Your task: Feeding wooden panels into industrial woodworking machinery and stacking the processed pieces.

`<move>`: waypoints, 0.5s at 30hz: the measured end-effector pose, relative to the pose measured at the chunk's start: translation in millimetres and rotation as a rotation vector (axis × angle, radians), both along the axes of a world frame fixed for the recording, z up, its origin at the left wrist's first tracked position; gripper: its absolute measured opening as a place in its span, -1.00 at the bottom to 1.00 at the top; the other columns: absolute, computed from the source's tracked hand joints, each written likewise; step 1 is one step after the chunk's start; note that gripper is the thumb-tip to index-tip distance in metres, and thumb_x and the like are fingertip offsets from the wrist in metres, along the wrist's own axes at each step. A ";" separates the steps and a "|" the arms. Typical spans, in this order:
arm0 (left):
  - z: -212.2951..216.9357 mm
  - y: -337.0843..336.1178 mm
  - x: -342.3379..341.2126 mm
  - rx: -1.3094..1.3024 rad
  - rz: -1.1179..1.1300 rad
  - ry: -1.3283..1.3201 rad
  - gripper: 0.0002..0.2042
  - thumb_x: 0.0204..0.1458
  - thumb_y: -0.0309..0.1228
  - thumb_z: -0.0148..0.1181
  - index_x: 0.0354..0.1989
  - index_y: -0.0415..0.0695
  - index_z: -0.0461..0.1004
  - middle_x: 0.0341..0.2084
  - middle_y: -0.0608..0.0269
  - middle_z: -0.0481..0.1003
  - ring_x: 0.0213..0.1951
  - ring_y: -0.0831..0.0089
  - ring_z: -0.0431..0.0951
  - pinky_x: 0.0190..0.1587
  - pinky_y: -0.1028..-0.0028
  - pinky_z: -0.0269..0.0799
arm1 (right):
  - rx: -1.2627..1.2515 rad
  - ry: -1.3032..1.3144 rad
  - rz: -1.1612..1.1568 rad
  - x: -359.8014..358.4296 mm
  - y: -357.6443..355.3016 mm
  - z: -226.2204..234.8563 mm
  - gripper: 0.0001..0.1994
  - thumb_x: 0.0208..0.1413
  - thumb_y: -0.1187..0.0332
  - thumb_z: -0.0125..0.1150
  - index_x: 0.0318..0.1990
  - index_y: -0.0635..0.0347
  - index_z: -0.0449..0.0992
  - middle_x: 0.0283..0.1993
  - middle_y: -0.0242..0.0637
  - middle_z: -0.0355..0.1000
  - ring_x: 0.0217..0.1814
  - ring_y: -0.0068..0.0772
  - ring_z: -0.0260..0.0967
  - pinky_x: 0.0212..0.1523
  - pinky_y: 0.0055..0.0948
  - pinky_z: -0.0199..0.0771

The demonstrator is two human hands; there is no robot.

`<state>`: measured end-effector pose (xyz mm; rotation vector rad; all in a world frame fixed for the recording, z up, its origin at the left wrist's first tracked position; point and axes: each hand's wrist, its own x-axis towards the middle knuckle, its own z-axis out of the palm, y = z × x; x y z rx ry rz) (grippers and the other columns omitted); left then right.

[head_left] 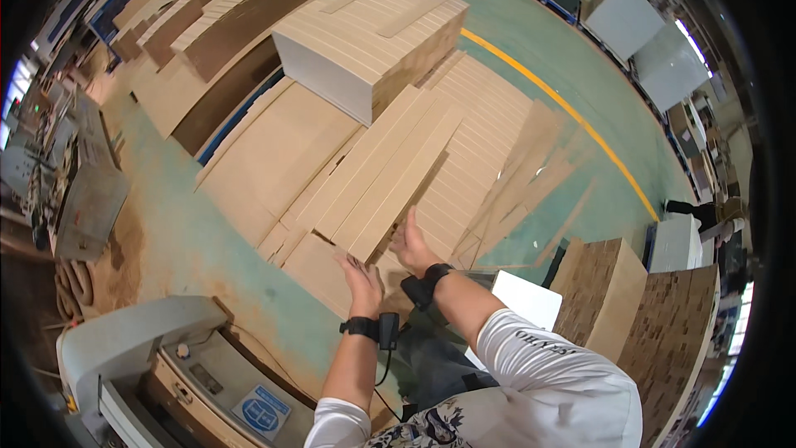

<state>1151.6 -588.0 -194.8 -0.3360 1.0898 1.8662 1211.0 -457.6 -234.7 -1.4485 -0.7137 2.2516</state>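
Several long, narrow tan boards [373,178] lie side by side in front of me, on wider flat panels. My left hand [362,286] is at their near end, fingers stretched out, and looks close to the board's end; whether it touches cannot be made out. Beside the right long edge of the boards, my right hand [411,245] is held with its fingers extended and the palm turned toward the boards. Neither hand is wrapped around anything. To the right of the boards spreads a row of light-striped strips [473,141].
A tall stack of boards [373,29] stands beyond, with more stacks [240,17] at far left. A grey machine [149,332] is at lower left. Board piles [597,290] stand on my right. A yellow line [564,104] curves across the green floor.
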 end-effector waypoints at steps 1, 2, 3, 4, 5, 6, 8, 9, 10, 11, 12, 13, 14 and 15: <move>-0.3 -4.0 2.9 0.016 0.007 -0.001 -0.10 -0.04 0.31 -0.38 0.27 -0.20 -0.37 0.29 0.14 -0.36 0.31 0.34 -0.40 0.27 0.22 -0.41 | 0.004 0.026 -0.026 -10.7 -8.2 3.7 -0.18 -0.03 -0.35 -0.29 0.23 0.08 -0.06 0.10 -0.21 0.10 0.03 -0.25 0.13 0.04 0.00 0.15; 2.6 -8.1 3.5 0.028 0.022 -0.001 -0.07 -0.06 0.32 -0.37 0.26 -0.21 -0.39 0.29 0.14 -0.39 0.31 0.33 -0.42 0.27 0.22 -0.42 | 0.003 0.053 -0.045 -17.8 -15.5 5.7 -0.16 -0.05 -0.39 -0.36 0.24 0.08 -0.05 0.20 -0.19 0.04 0.17 -0.14 0.05 0.12 0.09 0.03; 6.6 -6.4 3.8 -0.012 0.045 -0.007 -0.04 -0.08 0.34 -0.37 0.26 -0.23 -0.41 0.29 0.14 -0.42 0.31 0.31 -0.44 0.27 0.22 -0.42 | -0.041 0.110 -0.072 -20.9 -17.7 9.0 -0.15 -0.05 -0.39 -0.40 0.24 0.07 -0.04 0.31 -0.17 -0.12 0.33 -0.04 -0.23 0.20 0.15 -0.18; 7.0 -5.2 6.9 -0.017 0.038 -0.002 -0.04 -0.08 0.34 -0.37 0.26 -0.23 -0.41 0.29 0.14 -0.42 0.31 0.31 -0.44 0.27 0.22 -0.42 | -0.046 0.114 -0.079 -21.1 -19.5 12.8 -0.15 -0.05 -0.39 -0.40 0.24 0.07 -0.04 0.31 -0.17 -0.12 0.33 -0.04 -0.23 0.20 0.15 -0.18; 8.4 -4.3 10.7 -0.005 0.070 -0.082 -0.05 -0.08 0.34 -0.38 0.26 -0.23 -0.41 0.29 0.12 -0.43 0.31 0.31 -0.45 0.27 0.22 -0.41 | -0.098 0.129 -0.136 -20.8 -19.7 15.5 -0.21 -0.02 -0.36 -0.36 0.20 0.07 0.05 0.23 -0.20 0.01 0.25 -0.14 -0.10 0.17 0.03 -0.10; 9.8 -3.6 13.8 0.007 0.104 -0.162 -0.05 -0.07 0.33 -0.38 0.26 -0.23 -0.41 0.28 0.11 -0.43 0.31 0.30 -0.45 0.27 0.23 -0.40 | -0.151 0.144 -0.191 -20.7 -19.8 19.4 -0.26 0.01 -0.33 -0.33 0.16 0.06 0.14 0.15 -0.24 0.13 0.18 -0.23 0.03 0.15 -0.10 -0.01; 13.9 -4.3 19.5 -0.012 0.095 -0.155 -0.05 -0.08 0.34 -0.36 0.26 -0.20 -0.42 0.28 0.08 -0.42 0.31 0.29 -0.43 0.27 0.22 -0.41 | -0.165 0.121 -0.191 -13.3 -17.3 17.5 -0.30 0.01 -0.33 -0.31 0.10 0.03 0.21 0.05 -0.29 0.23 0.09 -0.29 0.12 0.09 -0.12 0.06; 18.2 -5.7 23.0 -0.072 0.023 -0.094 -0.08 -0.06 0.32 -0.36 0.27 -0.19 -0.35 0.27 0.04 -0.30 0.29 0.27 -0.29 0.26 0.24 -0.28 | -0.156 0.117 -0.192 -7.1 -15.9 15.4 -0.30 0.01 -0.33 -0.32 0.10 0.03 0.21 0.05 -0.29 0.23 0.08 -0.29 0.13 0.08 -0.12 0.07; 19.1 -7.8 26.3 -0.132 -0.049 -0.032 -0.11 -0.04 0.30 -0.35 0.27 -0.18 -0.28 0.26 0.00 -0.19 0.28 0.25 -0.15 0.24 0.26 -0.16 | -0.147 0.113 -0.193 -1.0 -14.9 13.3 -0.30 0.01 -0.33 -0.32 0.11 0.03 0.20 0.05 -0.30 0.23 0.06 -0.29 0.13 0.07 -0.13 0.09; 8.8 -17.2 19.4 -0.130 -0.041 -0.020 -0.11 -0.04 0.30 -0.35 0.27 -0.18 -0.28 0.26 0.00 -0.19 0.28 0.25 -0.15 0.24 0.26 -0.16 | -0.147 0.126 -0.185 -3.5 -17.0 13.2 -0.30 0.01 -0.33 -0.32 0.11 0.03 0.20 0.05 -0.30 0.23 0.06 -0.29 0.13 0.07 -0.13 0.09; -10.7 -29.2 9.1 -0.178 -0.145 0.015 -0.12 -0.04 0.30 -0.34 0.25 -0.21 -0.22 0.22 0.04 -0.09 0.20 0.23 0.00 0.16 0.24 0.02 | -0.152 0.099 -0.173 -6.1 -19.9 12.4 -0.29 0.01 -0.33 -0.34 0.10 0.04 0.20 0.04 -0.31 0.24 0.05 -0.31 0.15 0.06 -0.17 0.11; -22.0 -36.8 4.3 -0.229 -0.256 0.042 -0.13 -0.04 0.30 -0.32 0.23 -0.23 -0.17 0.19 0.09 0.00 0.13 0.22 0.15 0.07 0.23 0.21 | -0.159 0.064 -0.167 -5.1 -24.9 10.2 -0.29 0.02 -0.33 -0.35 0.10 0.06 0.20 0.03 -0.32 0.25 0.03 -0.33 0.16 0.06 -0.22 0.13; -18.5 -36.8 7.2 -0.228 -0.267 0.039 -0.13 -0.04 0.30 -0.32 0.23 -0.23 -0.17 0.19 0.09 0.00 0.13 0.22 0.15 0.07 0.23 0.21 | -0.158 0.061 -0.177 0.1 -29.8 6.8 -0.29 0.02 -0.33 -0.35 0.10 0.06 0.20 0.03 -0.32 0.25 0.03 -0.33 0.16 0.06 -0.22 0.13; -9.6 -36.9 10.2 -0.198 -0.268 0.001 -0.18 -0.01 0.27 -0.33 0.20 -0.22 -0.09 0.13 0.10 0.09 0.09 0.22 0.20 0.05 0.25 0.24 | -0.161 0.047 -0.159 3.3 -36.2 4.3 -0.28 0.03 -0.32 -0.37 0.11 0.08 0.19 0.05 -0.32 0.23 0.06 -0.34 0.14 0.08 -0.25 0.11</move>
